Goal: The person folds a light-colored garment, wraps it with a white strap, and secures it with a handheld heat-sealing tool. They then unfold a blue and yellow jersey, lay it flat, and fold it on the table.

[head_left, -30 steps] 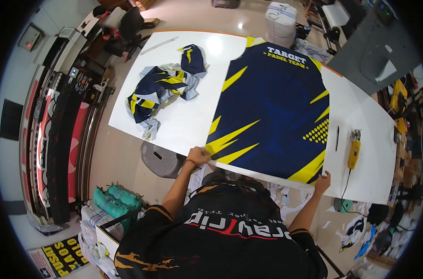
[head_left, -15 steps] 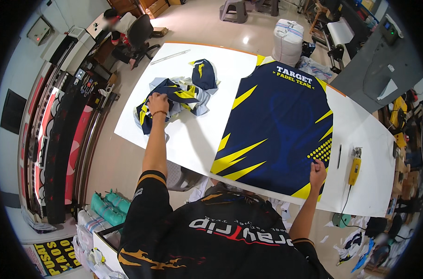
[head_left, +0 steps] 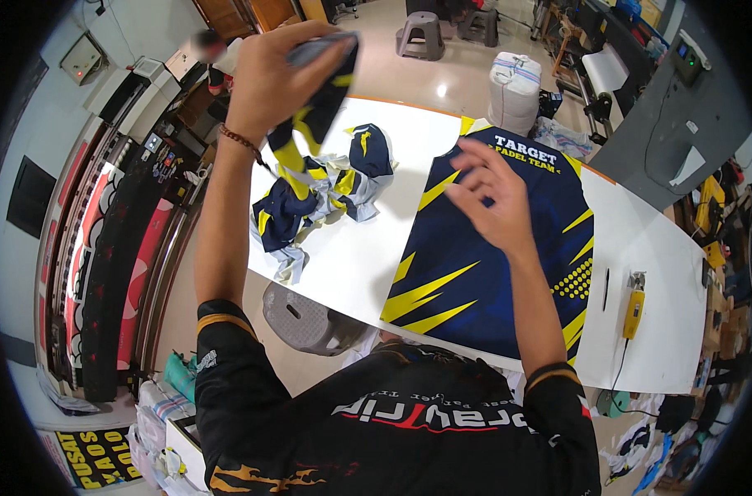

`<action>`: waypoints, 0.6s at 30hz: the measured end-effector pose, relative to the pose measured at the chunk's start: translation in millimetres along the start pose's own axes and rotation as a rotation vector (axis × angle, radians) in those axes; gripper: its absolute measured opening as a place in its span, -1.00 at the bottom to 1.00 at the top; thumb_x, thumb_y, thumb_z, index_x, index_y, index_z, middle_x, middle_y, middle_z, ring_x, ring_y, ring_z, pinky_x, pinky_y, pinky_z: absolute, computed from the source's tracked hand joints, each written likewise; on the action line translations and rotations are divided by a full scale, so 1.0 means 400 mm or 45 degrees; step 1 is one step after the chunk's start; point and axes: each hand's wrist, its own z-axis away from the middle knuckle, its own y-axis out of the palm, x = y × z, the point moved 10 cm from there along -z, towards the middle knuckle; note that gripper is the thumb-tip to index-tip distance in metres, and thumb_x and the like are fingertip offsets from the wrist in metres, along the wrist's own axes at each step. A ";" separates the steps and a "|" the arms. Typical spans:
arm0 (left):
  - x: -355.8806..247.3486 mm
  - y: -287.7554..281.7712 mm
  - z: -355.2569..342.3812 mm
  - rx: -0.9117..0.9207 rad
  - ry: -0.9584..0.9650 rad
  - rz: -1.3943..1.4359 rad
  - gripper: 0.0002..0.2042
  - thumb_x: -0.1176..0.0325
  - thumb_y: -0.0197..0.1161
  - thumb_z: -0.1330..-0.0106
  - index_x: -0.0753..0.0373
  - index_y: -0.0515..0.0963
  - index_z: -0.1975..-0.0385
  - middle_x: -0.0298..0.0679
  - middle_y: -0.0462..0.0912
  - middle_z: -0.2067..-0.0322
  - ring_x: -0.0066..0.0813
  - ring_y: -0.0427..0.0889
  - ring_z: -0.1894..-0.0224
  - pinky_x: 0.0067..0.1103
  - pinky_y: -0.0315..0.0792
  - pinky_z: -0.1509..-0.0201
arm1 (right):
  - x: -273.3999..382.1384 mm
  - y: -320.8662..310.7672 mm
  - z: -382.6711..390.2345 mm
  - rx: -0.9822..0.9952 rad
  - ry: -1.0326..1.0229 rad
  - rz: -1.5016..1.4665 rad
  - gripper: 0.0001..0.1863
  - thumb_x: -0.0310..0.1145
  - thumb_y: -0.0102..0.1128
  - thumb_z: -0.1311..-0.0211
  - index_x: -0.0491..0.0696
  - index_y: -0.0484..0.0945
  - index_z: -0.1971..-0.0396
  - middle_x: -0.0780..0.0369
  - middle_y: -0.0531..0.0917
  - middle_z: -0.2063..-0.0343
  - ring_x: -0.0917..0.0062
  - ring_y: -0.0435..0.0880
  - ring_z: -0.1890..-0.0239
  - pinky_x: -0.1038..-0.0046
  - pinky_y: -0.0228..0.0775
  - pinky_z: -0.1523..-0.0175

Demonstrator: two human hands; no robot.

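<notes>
High over the left of the white table, my left hand (head_left: pixel 270 74) is closed on a navy and yellow fabric piece (head_left: pixel 324 103) with a grey underside, which hangs down. Below it lies a crumpled pile of navy, yellow and grey fabric pieces (head_left: pixel 283 205). A small navy piece (head_left: pixel 368 150) rests at the pile's far right. My right hand (head_left: pixel 498 198) is raised, fingers apart and holding nothing, above a large navy jersey panel (head_left: pixel 483 281) with yellow shards and a printed chest. The panel is spread flat on the table.
On the white table (head_left: pixel 640 215), a black pen (head_left: pixel 606 278) and a yellow corded power tool (head_left: pixel 633 314) lie right of the panel. A grey stool (head_left: pixel 297 318) stands under the near left edge. A wrapped white bale (head_left: pixel 513 91) stands beyond the table; a large printer (head_left: pixel 103 273) is at left.
My left hand has lifted a fabric piece up from the pile. My right hand has left the panel's lower right edge and moved up and left over it, opening.
</notes>
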 end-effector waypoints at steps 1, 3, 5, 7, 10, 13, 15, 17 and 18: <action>-0.055 0.009 -0.008 0.042 0.022 -0.008 -0.78 0.21 0.44 -0.25 0.22 0.76 0.27 -0.12 0.76 0.47 -0.34 0.79 0.42 -0.53 0.60 0.27 | 0.063 0.046 -0.023 0.049 -0.100 0.043 -0.25 -0.43 0.54 -0.07 -0.16 0.40 -0.29 0.18 0.65 0.11 0.77 0.60 0.42 0.67 0.45 0.36; -0.161 0.037 -0.003 0.169 0.171 0.037 -0.81 0.24 0.47 -0.19 0.20 0.77 0.32 -0.11 0.75 0.49 -0.23 0.77 0.46 -0.50 0.61 0.29 | 0.144 0.130 -0.055 0.115 -0.209 0.110 -0.02 -0.15 0.66 0.08 -0.10 0.32 -0.34 0.09 0.70 0.14 0.55 0.69 0.44 0.52 0.48 0.35; -0.204 0.080 0.021 0.371 0.183 0.065 -0.85 0.34 0.49 -0.19 0.26 0.75 0.34 -0.18 0.76 0.44 -0.49 0.73 0.43 -0.58 0.57 0.24 | 0.173 0.183 -0.090 0.104 -0.260 0.170 -0.23 -0.17 0.61 0.01 -0.13 0.45 -0.19 0.08 0.72 0.21 0.37 0.69 0.47 0.40 0.52 0.30; -0.219 0.086 0.041 0.347 0.250 0.072 -0.83 0.33 0.50 -0.17 0.25 0.73 0.33 -0.19 0.69 0.52 -0.47 0.66 0.52 -0.60 0.53 0.31 | 0.148 0.220 -0.125 0.196 -0.213 0.246 -0.71 -0.30 0.42 -0.27 -0.15 0.65 0.12 0.30 0.68 0.44 0.72 0.55 0.61 0.58 0.34 0.56; -0.089 0.088 0.099 0.435 0.041 0.032 -0.79 0.29 0.50 -0.19 0.27 0.72 0.28 -0.24 0.59 0.61 -0.54 0.56 0.59 -0.61 0.47 0.41 | -0.034 0.192 -0.132 0.363 0.433 0.110 -0.81 -0.45 0.24 -0.33 -0.14 0.66 0.11 0.33 0.66 0.44 0.74 0.47 0.69 0.59 0.29 0.68; 0.187 0.085 0.193 0.443 -0.379 0.007 -0.75 0.23 0.46 -0.24 0.27 0.73 0.23 -0.31 0.53 0.64 -0.60 0.49 0.62 -0.60 0.40 0.49 | -0.164 0.187 -0.180 0.343 0.684 -0.046 -0.68 -0.62 -0.04 -0.31 -0.12 0.61 0.02 0.31 0.68 0.41 0.70 0.47 0.74 0.62 0.29 0.72; 0.423 0.074 0.307 0.332 -0.764 0.063 -0.66 0.07 0.48 -0.21 0.26 0.75 0.28 -0.28 0.58 0.68 -0.62 0.51 0.64 -0.54 0.41 0.50 | -0.229 0.200 -0.217 0.376 0.728 -0.171 -0.67 -0.63 -0.05 -0.31 -0.13 0.57 -0.01 0.28 0.69 0.35 0.67 0.61 0.58 0.62 0.42 0.62; 0.631 0.076 0.459 0.228 -1.018 0.123 -0.64 0.04 0.45 -0.22 0.26 0.76 0.30 -0.25 0.62 0.66 -0.60 0.62 0.60 -0.56 0.49 0.43 | -0.285 0.228 -0.271 0.388 0.649 -0.199 -0.58 -0.60 0.01 -0.32 -0.08 0.49 -0.16 0.17 0.66 0.16 0.61 0.68 0.32 0.56 0.56 0.36; 0.723 0.083 0.556 0.252 -1.148 0.016 -0.62 0.01 0.44 -0.21 0.26 0.76 0.31 -0.21 0.66 0.64 -0.52 0.67 0.58 -0.53 0.53 0.39 | -0.315 0.244 -0.289 0.378 0.621 -0.215 -0.53 -0.59 0.03 -0.32 -0.06 0.45 -0.24 0.12 0.64 0.06 0.58 0.71 0.19 0.53 0.62 0.23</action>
